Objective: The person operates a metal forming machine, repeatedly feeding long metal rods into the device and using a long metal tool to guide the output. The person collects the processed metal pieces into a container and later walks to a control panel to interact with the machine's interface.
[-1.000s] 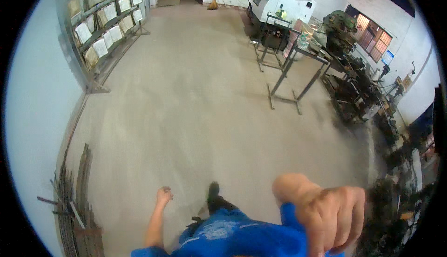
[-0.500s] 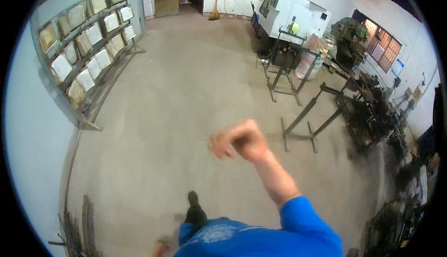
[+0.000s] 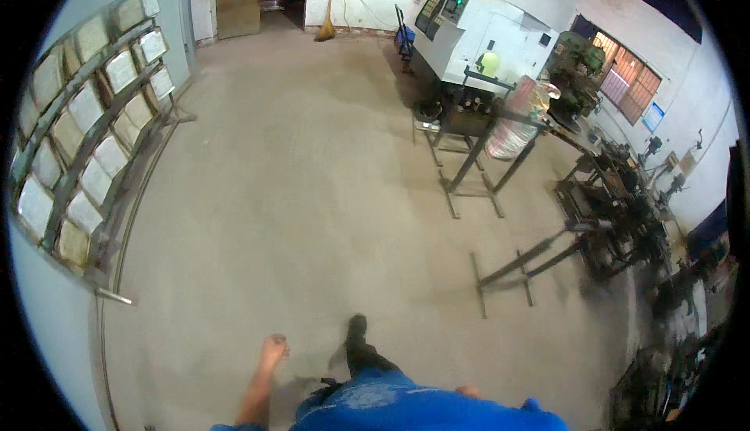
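My left hand [image 3: 273, 349] hangs over the floor at the lower left, beside my leg. Its fingers are curled in, and no held thing shows. Only a small patch of my right hand [image 3: 469, 391] appears past the blue shirt [image 3: 406, 404]; its fingers are hidden. Neither hand touches anything around it. One dark shoe [image 3: 357, 325] is stretched forward on the grey floor [image 3: 305, 220].
A slanted rack [image 3: 105, 134] of worn papers or booklets lines the left wall. Metal stands [image 3: 508, 271] lie ahead right, near a white machine [image 3: 488, 36] and a bulging sack [image 3: 516, 126]. Dark machinery [image 3: 617, 212] fills the right side. A broom [image 3: 326, 25] leans near the far doorway.
My right arm has swung down and back from mid-view, mostly out of sight. The left hand has come forward. The rack and metal stands appear nearer, and a leg is still stepping.
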`<state>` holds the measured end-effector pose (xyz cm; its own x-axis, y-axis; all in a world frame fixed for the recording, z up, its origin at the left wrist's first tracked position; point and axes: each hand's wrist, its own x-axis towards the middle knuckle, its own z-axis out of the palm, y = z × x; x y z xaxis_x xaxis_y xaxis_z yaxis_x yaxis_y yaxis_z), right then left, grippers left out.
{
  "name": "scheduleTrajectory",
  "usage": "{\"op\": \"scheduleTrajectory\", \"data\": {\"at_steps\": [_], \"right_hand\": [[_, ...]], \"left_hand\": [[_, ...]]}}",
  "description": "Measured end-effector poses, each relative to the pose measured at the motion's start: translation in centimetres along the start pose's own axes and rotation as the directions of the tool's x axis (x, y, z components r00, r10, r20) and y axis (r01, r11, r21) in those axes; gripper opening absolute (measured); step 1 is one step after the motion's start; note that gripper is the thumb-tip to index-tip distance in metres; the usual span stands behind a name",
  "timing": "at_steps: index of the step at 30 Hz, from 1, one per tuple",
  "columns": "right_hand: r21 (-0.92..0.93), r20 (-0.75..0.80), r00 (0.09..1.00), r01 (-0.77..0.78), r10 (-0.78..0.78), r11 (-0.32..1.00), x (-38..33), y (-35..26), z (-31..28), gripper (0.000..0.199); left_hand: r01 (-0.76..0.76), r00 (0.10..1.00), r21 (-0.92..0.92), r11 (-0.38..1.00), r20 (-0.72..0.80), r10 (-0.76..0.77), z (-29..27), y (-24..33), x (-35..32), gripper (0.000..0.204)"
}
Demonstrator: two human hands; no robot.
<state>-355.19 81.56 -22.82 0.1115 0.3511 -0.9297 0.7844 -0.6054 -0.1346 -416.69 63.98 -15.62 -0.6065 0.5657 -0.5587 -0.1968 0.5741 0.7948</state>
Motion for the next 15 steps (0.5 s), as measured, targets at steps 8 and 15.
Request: {"op": "scheduleTrajectory", "data": {"at_steps": [8,15], "right_hand": [[0.238,-0.031,0.985,0.172,-0.17,0.956,6.7,-36.4,-2.9,0.029],[-0.267,-0.167,0.4,0.861,-0.901,0.432,-2.7,-80.9,-9.4,0.02]], "left_hand": [[-0.281,0.907,0.454,0.845,0.414,0.079,1.8,14.0,22.4,0.022],[0.025,0.991,0.185,0.982,0.122,-0.048,-0.9,12.8,35.9,0.018]]}}
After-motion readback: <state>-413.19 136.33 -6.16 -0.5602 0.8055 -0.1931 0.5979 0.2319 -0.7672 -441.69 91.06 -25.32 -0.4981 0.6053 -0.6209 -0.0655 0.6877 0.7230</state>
